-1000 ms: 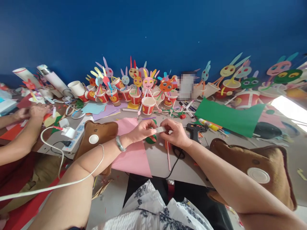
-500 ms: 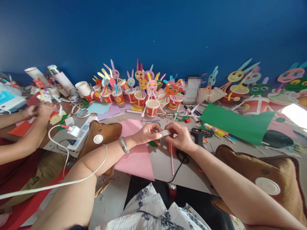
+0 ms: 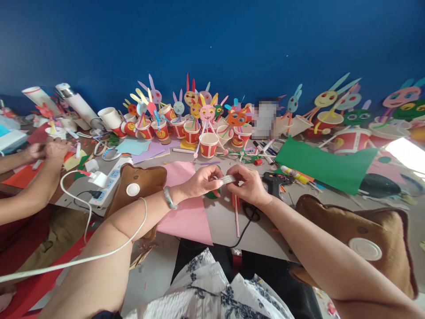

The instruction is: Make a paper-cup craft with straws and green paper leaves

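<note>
still both hands, left hand (image 3: 201, 180) & right hand (image 3: 248, 184), on glue stick (image 3: 227, 179), unchanged

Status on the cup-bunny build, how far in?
Done: a row of finished cup bunnies along the wall. In hand: left hand and right hand pinch a small clear strip. Left: the pink sheet and green sheet lie mostly uncut.

craft workshop; paper-cup rabbits (image 3: 208, 133); coloured paper sheets (image 3: 323, 165); glue gun (image 3: 275, 181); blue wall (image 3: 212, 44)
</note>
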Motion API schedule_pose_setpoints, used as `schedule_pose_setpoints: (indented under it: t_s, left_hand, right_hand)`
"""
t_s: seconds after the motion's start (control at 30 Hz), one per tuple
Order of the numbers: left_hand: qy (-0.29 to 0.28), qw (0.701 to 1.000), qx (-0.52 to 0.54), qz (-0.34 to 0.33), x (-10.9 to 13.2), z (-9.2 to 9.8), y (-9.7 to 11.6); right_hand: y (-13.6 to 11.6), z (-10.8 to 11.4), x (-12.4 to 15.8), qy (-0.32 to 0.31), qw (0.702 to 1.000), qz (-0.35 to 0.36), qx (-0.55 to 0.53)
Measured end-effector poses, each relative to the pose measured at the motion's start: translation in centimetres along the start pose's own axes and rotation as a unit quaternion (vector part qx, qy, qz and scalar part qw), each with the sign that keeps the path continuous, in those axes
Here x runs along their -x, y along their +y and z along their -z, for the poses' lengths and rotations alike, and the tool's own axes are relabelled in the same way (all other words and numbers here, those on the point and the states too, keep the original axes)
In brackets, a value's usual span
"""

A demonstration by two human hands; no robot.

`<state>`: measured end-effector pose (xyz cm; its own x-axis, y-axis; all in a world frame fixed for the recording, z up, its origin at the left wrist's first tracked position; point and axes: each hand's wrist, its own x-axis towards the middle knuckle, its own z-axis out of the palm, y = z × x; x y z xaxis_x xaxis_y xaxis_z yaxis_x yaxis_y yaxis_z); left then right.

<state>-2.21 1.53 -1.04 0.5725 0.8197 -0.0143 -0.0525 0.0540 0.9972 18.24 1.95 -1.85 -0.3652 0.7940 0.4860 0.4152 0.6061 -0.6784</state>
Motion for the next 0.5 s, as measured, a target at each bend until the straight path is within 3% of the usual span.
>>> schedule_pose_setpoints:
  t_s: [0.5]
  left_hand:
    - [0.001, 1.000, 0.018, 0.005, 0.19, -0.12, 0.44]
  right_hand:
    - [-0.33, 0.11, 0.09, -0.001, 1.000, 0.008, -0.001]
